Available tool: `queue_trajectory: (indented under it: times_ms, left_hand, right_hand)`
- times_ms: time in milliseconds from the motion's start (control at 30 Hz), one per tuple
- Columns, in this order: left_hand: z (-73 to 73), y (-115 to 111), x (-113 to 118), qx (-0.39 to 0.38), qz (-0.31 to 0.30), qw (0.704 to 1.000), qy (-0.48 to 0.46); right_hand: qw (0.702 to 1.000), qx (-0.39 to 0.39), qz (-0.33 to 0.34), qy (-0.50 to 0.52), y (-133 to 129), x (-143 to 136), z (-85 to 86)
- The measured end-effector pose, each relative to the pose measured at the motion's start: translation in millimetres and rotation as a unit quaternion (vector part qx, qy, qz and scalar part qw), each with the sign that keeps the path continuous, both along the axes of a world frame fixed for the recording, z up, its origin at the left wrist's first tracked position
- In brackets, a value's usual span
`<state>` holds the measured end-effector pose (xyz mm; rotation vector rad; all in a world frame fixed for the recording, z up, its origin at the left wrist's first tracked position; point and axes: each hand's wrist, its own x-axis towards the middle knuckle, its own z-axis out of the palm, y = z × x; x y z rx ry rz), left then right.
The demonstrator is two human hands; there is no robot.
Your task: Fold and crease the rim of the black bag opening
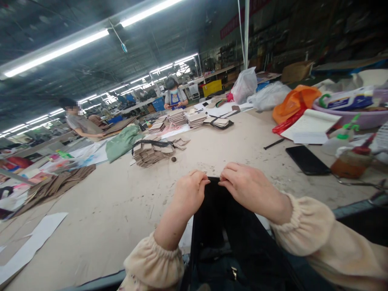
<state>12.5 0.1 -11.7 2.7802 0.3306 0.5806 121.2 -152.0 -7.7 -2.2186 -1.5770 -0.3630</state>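
A very wide work table (121, 202) with a pale, scuffed top fills most of the room in front of the person. Far along it, two other people stand at work, one at the left edge and one at the far end, among stacks of flat brown cardboard pieces (148, 153) and a green bag (121, 141). On the right side of the table lie an orange plastic bag (295, 101), a white notepad (311, 127) and a black phone (307, 159), near each other but not touching the hands. At the near edge of the table, a black piece of fabric (224, 226) hangs from the top down toward the person's lap. The left hand (189, 194) and the right hand (247, 188) are close together at its upper edge. The fingers of both hands are bent and pinch this top edge, the left on the left corner and the right on the right part. Cream sleeves with gathered cuffs cover both wrists.
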Motion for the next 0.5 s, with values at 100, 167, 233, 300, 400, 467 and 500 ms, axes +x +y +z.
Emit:
queue_trajectory:
  times_ms: [100, 167, 233, 300, 400, 467, 500]
  left_hand:
    - [-0.5, -0.2, 0.2, 0.002, 0.008, 1.000, -0.003]
    - [-0.9, 0.4, 0.2, -0.001, 0.006, 1.000, -0.009]
    - [-1.1, 1.2, -0.2, -0.007, -0.004, 1.000, -0.014]
    - [-1.0, 1.9, -0.9, -0.016, -0.019, 1.000, -0.019]
    - [-0.5, 2.7, -2.1, -0.033, -0.044, 0.998, -0.031]
    - [-0.2, 3.2, -2.5, -0.047, -0.059, 0.996, -0.042]
    - [-0.2, 3.5, -2.6, -0.053, -0.066, 0.995, -0.046]
  right_hand:
    - [1.000, 0.007, -0.005, 0.004, 0.8, -0.2, -0.3]
    - [1.000, 0.013, 0.008, 0.007, 0.3, 0.4, -0.3]
    - [0.999, 0.020, 0.032, 0.008, -1.0, 1.4, -0.2]
    - [0.998, 0.021, 0.052, 0.000, -2.6, 2.4, 0.0]
    - [0.998, 0.016, 0.059, -0.017, -4.2, 3.3, 0.2]
    - [0.998, 0.015, 0.060, -0.025, -4.6, 3.5, 0.4]
    - [0.998, 0.015, 0.060, -0.030, -4.7, 3.5, 0.7]
